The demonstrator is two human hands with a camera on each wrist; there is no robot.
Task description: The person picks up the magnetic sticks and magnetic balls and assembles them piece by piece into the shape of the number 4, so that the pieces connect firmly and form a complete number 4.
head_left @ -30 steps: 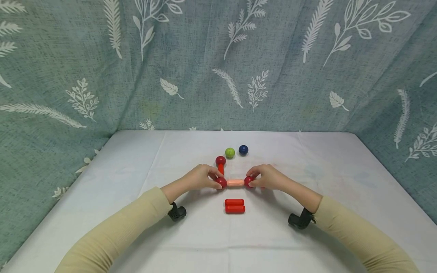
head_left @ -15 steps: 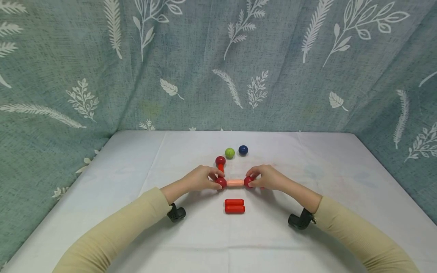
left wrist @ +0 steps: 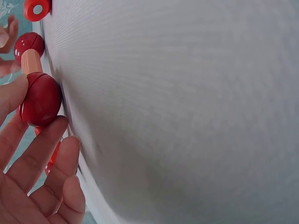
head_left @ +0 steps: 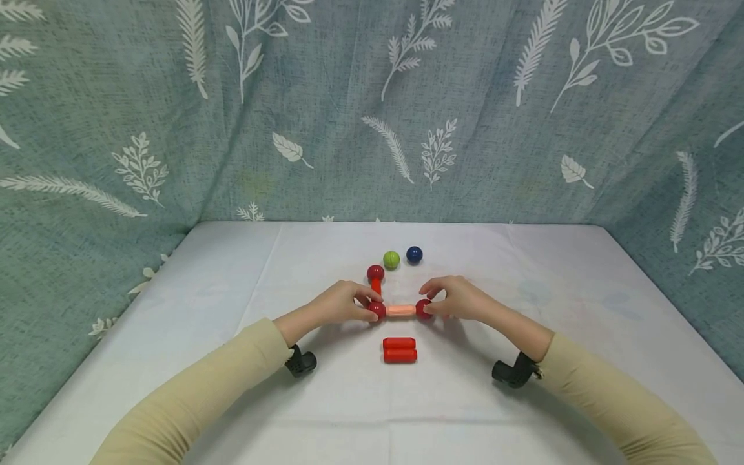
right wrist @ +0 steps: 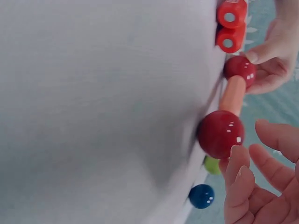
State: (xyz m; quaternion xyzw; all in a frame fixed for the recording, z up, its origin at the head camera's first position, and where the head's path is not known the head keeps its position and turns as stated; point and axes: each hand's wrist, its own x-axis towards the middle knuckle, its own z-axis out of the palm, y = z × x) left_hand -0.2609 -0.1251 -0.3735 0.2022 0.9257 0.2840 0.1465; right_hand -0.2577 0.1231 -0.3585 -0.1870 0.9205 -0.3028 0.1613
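In the head view, a salmon-coloured ribbed rod (head_left: 401, 310) joins two glossy red balls. My left hand (head_left: 344, 302) pinches the left red ball (left wrist: 41, 100) between thumb and fingers. From that ball a red rod (head_left: 376, 286) runs away from me to a third red ball (head_left: 375, 273). At the right red ball (right wrist: 221, 134), my right hand (head_left: 459, 297) has its fingers spread. The right wrist view shows its thumb apart from the ball and its fingertips close at the ball's lower edge.
Two red rods (head_left: 399, 349) lie side by side nearer to me on the white cloth (head_left: 325, 413). Beyond the joined pieces sit a green ball (head_left: 391, 259) and a dark blue ball (head_left: 414, 254). A patterned curtain (head_left: 349, 129) hangs behind the table.
My right hand's fingers have come off the right red ball and spread, and the hand has lifted slightly. The left hand keeps its hold; the joined pieces stay in place.
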